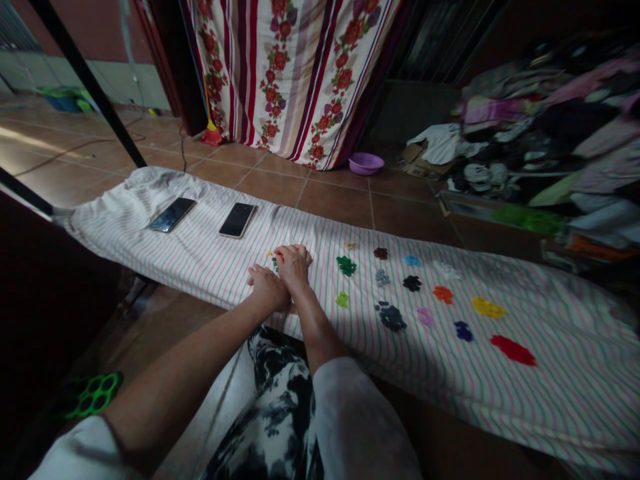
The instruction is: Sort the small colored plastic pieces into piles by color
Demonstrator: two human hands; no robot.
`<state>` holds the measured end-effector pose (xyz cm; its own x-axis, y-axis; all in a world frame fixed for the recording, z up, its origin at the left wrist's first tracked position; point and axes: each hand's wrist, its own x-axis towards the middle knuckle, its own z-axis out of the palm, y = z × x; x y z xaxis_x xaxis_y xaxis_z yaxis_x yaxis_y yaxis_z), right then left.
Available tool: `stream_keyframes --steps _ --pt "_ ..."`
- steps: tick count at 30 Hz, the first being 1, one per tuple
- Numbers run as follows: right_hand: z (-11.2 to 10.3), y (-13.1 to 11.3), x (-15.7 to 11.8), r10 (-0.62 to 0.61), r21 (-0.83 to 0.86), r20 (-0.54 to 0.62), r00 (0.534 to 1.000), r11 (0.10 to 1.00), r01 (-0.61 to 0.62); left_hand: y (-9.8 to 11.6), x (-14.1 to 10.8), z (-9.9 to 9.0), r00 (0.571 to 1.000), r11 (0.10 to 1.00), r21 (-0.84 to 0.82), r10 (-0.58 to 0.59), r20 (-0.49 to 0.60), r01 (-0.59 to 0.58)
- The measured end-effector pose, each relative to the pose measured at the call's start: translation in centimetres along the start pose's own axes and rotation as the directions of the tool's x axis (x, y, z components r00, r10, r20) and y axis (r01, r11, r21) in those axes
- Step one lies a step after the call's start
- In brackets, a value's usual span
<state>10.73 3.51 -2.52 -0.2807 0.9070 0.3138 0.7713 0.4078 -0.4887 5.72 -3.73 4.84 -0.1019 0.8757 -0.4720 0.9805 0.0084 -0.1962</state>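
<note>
My left hand [271,288] and my right hand [294,265] are close together on the striped cloth, the right one slightly farther out and overlapping the left. The fingers of both are curled in. Whatever they grip is too small and covered to make out. Small green pieces [275,265] and a yellow bit [270,253] show between and beside the fingers. Right of my hands lie sorted heaps of small pieces: dark green [346,266], lime green [342,299], light grey [382,277], dark grey [392,319], black [412,283], orange [443,295], yellow [489,307] and red [513,350], among others.
Two phones, one [173,215] at the left and another [238,220] nearer my hands, lie on the striped cloth [200,263] over a long surface. Beyond it are a tiled floor, a purple basin [366,163], a flowered curtain [280,80] and piled clothes [540,127].
</note>
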Motion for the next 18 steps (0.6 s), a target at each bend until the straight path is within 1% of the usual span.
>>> stream_keyframes --steps 6,12,14,18 --pt "-0.5 -0.2 -0.1 0.022 -0.001 -0.008 1.0 1.0 -0.022 0.0 0.1 0.0 1.0 0.996 -0.084 -0.017 -0.004 0.017" --pt "-1.2 -0.3 -0.1 -0.009 0.024 -0.008 1.0 1.0 0.01 0.1 0.2 -0.3 1.0 0.997 -0.071 -0.015 0.015 0.016" --pt "-1.5 -0.3 -0.2 -0.022 0.055 -0.014 1.0 0.998 0.023 0.2 0.2 -0.4 1.0 0.997 -0.075 -0.018 0.023 0.019" --pt "-2.1 -0.1 -0.4 -0.019 0.171 -0.056 0.998 0.985 0.028 0.3 0.2 -0.5 0.999 0.997 -0.07 -0.011 0.045 0.014"
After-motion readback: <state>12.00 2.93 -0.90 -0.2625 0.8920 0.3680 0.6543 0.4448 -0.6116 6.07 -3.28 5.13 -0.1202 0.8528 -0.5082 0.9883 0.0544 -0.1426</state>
